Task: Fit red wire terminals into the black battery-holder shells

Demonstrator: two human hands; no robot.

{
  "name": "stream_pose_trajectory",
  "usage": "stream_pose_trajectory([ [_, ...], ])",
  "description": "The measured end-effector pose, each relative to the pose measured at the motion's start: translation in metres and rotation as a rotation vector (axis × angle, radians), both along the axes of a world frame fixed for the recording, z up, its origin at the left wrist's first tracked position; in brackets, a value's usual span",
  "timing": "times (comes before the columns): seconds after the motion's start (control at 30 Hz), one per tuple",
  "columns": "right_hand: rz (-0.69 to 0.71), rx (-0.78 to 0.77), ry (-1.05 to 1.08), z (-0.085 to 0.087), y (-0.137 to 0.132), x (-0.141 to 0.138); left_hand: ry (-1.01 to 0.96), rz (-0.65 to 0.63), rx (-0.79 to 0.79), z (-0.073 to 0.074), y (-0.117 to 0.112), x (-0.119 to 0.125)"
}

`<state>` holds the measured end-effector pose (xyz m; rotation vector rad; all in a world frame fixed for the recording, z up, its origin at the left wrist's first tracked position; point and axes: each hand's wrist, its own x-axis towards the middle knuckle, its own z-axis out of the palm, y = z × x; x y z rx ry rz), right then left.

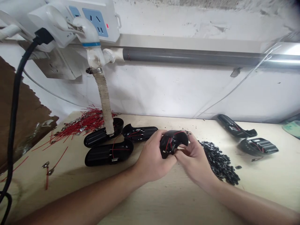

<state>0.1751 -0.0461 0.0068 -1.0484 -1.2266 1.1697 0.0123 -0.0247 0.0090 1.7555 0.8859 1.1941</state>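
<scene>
A black curved plastic housing (170, 142) with red wires inside is held up over the table. My left hand (152, 156) wraps round its left side, thumb along the lower edge. At its right end, my right hand (193, 156) grips the rim between thumb and fingers; whether a small part is also pinched there I cannot tell. Just beyond my right hand lies a heap of small black plastic pieces (219, 161). Left of my hands rest several similar housings, among them a long one (100, 156) and one further back (140, 133).
A pile of red wires with metal contacts (82, 125) lies back left. A ribbed hose (104, 100) hangs over one housing. Two more housings (259, 147) sit at the right. Behind are a grey pipe (187, 57) and power sockets (96, 22); a black cable (16, 93) hangs left.
</scene>
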Motion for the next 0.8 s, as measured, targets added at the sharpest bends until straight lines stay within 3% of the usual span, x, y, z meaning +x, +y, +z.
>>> stream_pose_trajectory([
  [0.27,-0.041,-0.016,0.018,0.002,0.001,-0.003,-0.04,0.002,-0.111,0.001,0.002,0.001],
  [0.47,0.111,-0.073,0.149,0.001,0.001,0.003,-0.195,0.001,-0.225,-0.002,0.006,0.0],
  [0.8,0.17,-0.051,0.228,-0.001,0.001,0.007,-0.31,-0.038,-0.339,0.0,0.008,-0.003],
])
